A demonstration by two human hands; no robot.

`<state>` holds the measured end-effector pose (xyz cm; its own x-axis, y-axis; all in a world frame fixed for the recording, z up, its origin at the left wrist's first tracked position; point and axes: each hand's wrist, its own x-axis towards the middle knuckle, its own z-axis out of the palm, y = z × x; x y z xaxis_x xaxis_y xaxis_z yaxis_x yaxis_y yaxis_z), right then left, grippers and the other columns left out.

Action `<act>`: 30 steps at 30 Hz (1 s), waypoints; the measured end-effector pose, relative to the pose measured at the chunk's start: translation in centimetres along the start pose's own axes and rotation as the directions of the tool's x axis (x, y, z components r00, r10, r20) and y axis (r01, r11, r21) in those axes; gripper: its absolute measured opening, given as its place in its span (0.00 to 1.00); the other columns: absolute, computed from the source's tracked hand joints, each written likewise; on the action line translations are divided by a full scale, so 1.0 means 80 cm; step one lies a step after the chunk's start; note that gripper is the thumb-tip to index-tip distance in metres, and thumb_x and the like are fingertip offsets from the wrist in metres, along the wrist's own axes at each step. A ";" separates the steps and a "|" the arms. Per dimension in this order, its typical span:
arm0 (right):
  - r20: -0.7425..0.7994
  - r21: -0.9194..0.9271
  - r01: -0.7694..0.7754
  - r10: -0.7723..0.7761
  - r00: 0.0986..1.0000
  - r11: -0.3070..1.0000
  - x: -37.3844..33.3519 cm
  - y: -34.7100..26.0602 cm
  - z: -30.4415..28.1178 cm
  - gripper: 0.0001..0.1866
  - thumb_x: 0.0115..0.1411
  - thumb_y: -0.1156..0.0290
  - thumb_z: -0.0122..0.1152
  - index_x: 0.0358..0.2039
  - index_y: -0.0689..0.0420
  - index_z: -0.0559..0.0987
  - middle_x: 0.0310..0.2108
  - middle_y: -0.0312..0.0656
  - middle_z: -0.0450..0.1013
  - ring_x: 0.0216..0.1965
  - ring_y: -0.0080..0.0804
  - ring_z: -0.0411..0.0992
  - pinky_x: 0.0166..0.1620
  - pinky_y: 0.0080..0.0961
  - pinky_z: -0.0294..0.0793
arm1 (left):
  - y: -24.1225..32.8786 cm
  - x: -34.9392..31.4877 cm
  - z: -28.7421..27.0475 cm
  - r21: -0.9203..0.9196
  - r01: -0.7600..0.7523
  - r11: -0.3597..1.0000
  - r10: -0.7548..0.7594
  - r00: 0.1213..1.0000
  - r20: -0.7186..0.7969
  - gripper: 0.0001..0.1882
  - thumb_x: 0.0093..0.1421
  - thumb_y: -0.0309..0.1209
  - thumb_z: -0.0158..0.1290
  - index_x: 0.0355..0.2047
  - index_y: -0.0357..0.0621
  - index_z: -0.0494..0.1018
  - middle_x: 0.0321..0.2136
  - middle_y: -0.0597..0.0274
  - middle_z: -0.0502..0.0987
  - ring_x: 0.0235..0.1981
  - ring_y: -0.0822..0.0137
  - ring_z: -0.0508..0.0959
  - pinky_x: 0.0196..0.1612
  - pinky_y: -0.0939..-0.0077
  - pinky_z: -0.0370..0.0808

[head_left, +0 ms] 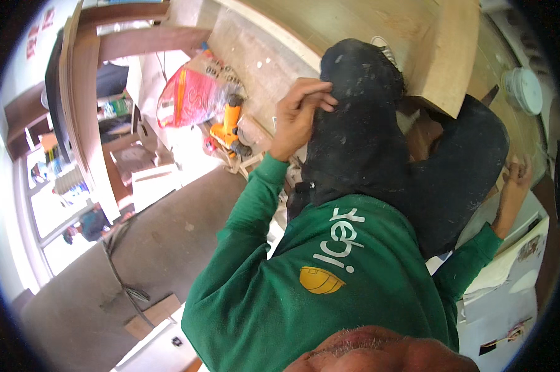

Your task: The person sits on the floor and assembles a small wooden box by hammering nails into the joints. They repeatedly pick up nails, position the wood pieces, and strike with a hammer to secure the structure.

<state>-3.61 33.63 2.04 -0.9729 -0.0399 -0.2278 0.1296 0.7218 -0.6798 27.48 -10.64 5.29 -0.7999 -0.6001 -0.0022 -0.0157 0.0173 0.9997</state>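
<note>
My left hand is beside my left knee, its fingers loosely bent and touching the dark trouser leg. Nothing shows in it. On the far side of my right thigh, my right hand hangs low with its fingers slightly apart, and I see nothing in its grasp. Between and beyond my knees stands a pale wooden board, its near end close to my legs. An orange cordless drill lies to the left of my left hand, apart from it.
A red plastic bag sits behind the drill. Wooden frame panels rise at the far left. A white bucket stands at the right. A cable crosses a broad grey-brown surface. White panels lie at lower right.
</note>
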 end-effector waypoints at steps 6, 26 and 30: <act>-0.054 0.098 0.304 -0.300 0.952 0.948 0.029 -0.061 -0.001 0.35 0.78 0.56 0.63 0.76 0.62 0.67 0.58 0.50 0.79 0.59 0.37 0.80 0.63 0.36 0.79 | -0.022 -0.140 -0.264 0.657 0.268 0.705 0.061 0.900 -0.432 0.15 0.74 0.26 0.56 0.58 0.39 0.82 0.50 0.54 0.83 0.51 0.63 0.83 0.57 0.68 0.79; 0.007 -0.016 0.443 -0.443 0.896 0.896 0.009 -0.153 0.021 0.39 0.76 0.57 0.68 0.75 0.70 0.64 0.58 0.53 0.79 0.58 0.38 0.81 0.61 0.31 0.80 | -0.060 -0.353 -0.216 0.766 0.572 0.295 -0.124 0.818 -0.562 0.08 0.65 0.33 0.66 0.42 0.47 0.88 0.38 0.54 0.81 0.42 0.48 0.83 0.47 0.54 0.80; -0.015 0.003 0.407 -0.407 0.913 0.913 0.009 -0.129 0.009 0.37 0.76 0.60 0.67 0.74 0.70 0.64 0.59 0.53 0.81 0.58 0.37 0.81 0.61 0.30 0.80 | -0.051 -0.344 -0.219 0.851 0.435 0.296 -0.038 0.895 -0.444 0.06 0.65 0.32 0.65 0.41 0.48 0.87 0.37 0.56 0.80 0.41 0.48 0.83 0.45 0.54 0.80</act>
<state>-5.54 25.64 8.41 -0.9441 -0.3201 0.0789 -0.2772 0.6412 -0.7155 60.03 -8.19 1.71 -0.4488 -0.8931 -0.0297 -0.8627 0.4243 0.2750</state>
